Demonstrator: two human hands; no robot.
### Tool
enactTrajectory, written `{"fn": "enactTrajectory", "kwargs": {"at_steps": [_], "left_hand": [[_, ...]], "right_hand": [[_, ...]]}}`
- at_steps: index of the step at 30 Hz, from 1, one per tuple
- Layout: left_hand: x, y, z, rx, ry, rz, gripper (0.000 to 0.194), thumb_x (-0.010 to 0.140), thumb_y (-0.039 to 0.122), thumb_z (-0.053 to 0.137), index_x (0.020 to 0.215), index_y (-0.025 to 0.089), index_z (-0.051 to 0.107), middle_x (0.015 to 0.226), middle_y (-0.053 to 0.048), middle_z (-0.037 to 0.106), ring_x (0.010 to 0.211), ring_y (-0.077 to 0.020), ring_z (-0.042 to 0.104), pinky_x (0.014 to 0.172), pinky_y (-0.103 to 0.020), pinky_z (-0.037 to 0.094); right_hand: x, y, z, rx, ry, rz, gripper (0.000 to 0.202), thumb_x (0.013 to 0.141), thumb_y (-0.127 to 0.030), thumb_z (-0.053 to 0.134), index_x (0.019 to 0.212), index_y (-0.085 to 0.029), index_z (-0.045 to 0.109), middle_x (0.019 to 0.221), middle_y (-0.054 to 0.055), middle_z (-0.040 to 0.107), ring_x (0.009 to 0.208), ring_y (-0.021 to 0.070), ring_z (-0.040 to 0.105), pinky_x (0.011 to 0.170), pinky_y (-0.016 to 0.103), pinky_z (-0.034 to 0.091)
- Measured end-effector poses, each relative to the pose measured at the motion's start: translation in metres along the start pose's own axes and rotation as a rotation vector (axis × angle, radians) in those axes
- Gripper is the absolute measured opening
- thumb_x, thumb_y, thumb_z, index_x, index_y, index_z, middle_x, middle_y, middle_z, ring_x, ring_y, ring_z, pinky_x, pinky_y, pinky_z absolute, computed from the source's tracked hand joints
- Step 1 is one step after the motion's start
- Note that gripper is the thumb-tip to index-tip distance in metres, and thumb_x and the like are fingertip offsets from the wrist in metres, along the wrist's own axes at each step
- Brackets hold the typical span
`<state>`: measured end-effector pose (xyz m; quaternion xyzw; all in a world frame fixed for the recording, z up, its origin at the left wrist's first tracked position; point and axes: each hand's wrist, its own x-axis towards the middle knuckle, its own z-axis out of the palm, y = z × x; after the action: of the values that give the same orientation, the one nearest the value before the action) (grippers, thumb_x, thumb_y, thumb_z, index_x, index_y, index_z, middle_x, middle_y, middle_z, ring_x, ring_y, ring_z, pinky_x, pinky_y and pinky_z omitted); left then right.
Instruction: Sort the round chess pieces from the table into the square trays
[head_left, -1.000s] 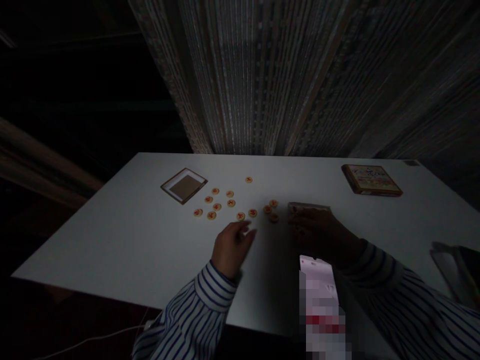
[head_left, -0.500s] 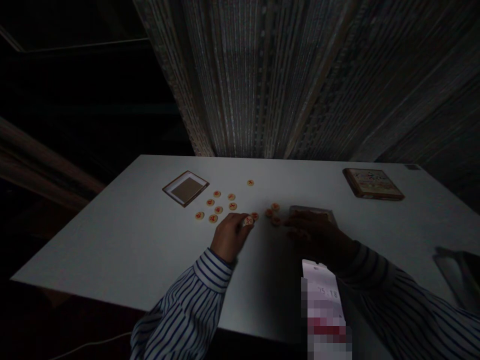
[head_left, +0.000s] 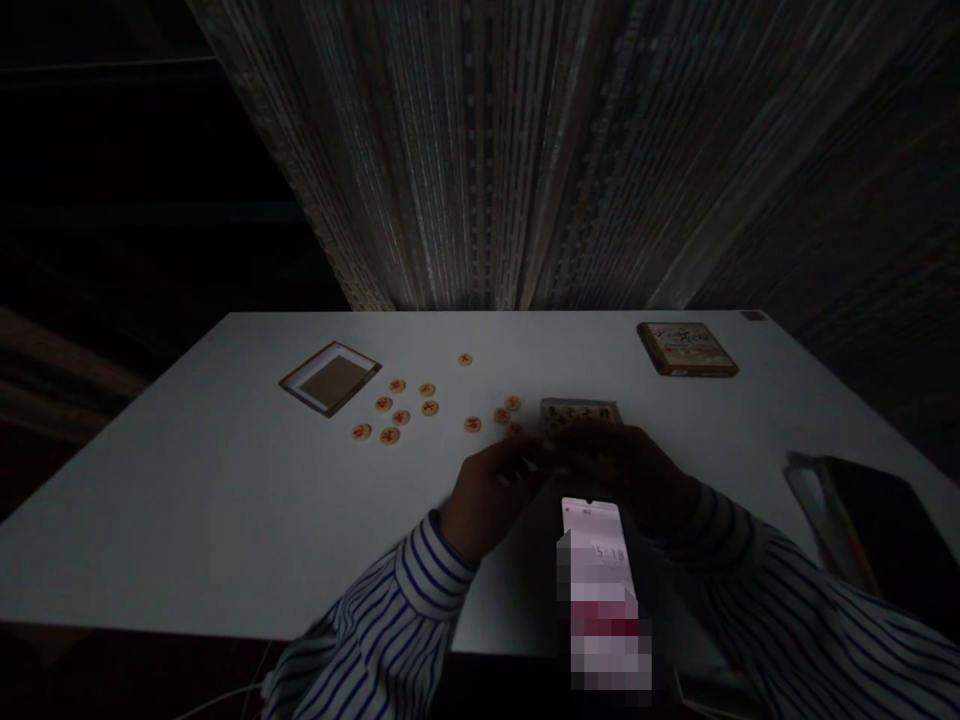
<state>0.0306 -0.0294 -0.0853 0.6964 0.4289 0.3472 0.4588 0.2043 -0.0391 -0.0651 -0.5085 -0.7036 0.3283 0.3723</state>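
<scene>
Over the near edge of an open box of xiangqi pieces [head_left: 581, 410], my two hands come together. Fingers bent and pinched, my left hand [head_left: 491, 495] seems to keep its xiangqi piece, only a faint pale edge of which shows at the fingertips. My right hand [head_left: 634, 475] lies palm down across the front of the box, in deep shadow, its fingertips against those of the left. Rows of pieces with dark characters show in the box. Just left of the hands lie a few loose red-marked pieces [head_left: 472, 424], one partly hidden by my left fingers.
More red-marked pieces [head_left: 401, 418] are scattered to the left, beside an open box lid [head_left: 330, 378]. A closed printed box [head_left: 688, 350] sits at the back right. Below my hands is a lit phone [head_left: 592, 525]. A dark folder-like object [head_left: 885, 520] lies right; a curtain [head_left: 480, 180] hangs behind.
My left hand has moved right with the piece, from among the loose pieces to my right hand. The right hand has drawn back slightly, uncovering rows in the box. The view has shifted right.
</scene>
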Motion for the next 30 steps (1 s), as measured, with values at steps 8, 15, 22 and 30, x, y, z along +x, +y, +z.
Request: {"fn": "enactTrajectory", "kwargs": {"at_steps": [8,15,22,30], "left_hand": [[0.011,0.004,0.010,-0.235,0.017,-0.157,0.021,0.075,0.030,0.061,0.087,0.015,0.068,0.077,-0.006,0.070,0.063,-0.0128,0.061,0.059,-0.026,0.051],[0.015,-0.006,0.017,-0.226,0.020,-0.167,0.020,0.075,0.027,0.059,0.087,0.014,0.068,0.077,-0.006,0.070,0.062,-0.0132,0.062,0.060,-0.027,0.050],[0.015,-0.032,0.016,-0.040,0.171,-0.205,0.028,0.075,0.030,0.057,0.096,0.013,0.067,0.083,-0.009,0.070,0.071,-0.0173,0.064,0.063,-0.028,0.050],[0.013,-0.039,0.016,0.006,0.149,-0.154,0.026,0.077,0.031,0.056,0.094,0.015,0.068,0.088,-0.008,0.071,0.079,-0.0182,0.064,0.072,-0.030,0.050]], "right_hand": [[-0.007,0.010,-0.009,-0.132,0.020,-0.126,0.025,0.077,-0.033,0.057,0.095,-0.017,0.064,0.088,0.007,0.069,0.079,0.0166,0.064,0.067,0.030,0.054],[-0.003,0.025,-0.013,-0.454,-0.018,-0.398,0.019,0.077,-0.026,0.056,0.092,-0.018,0.064,0.083,0.005,0.069,0.075,0.0155,0.062,0.066,0.031,0.050],[-0.002,0.042,-0.007,-0.747,-0.044,-0.359,0.016,0.078,-0.029,0.055,0.085,-0.020,0.067,0.082,0.004,0.069,0.073,0.0161,0.062,0.065,0.031,0.045],[-0.004,0.043,-0.003,-0.839,-0.059,-0.314,0.019,0.077,-0.035,0.056,0.081,-0.023,0.069,0.088,0.006,0.067,0.076,0.0182,0.060,0.062,0.032,0.041]]}}
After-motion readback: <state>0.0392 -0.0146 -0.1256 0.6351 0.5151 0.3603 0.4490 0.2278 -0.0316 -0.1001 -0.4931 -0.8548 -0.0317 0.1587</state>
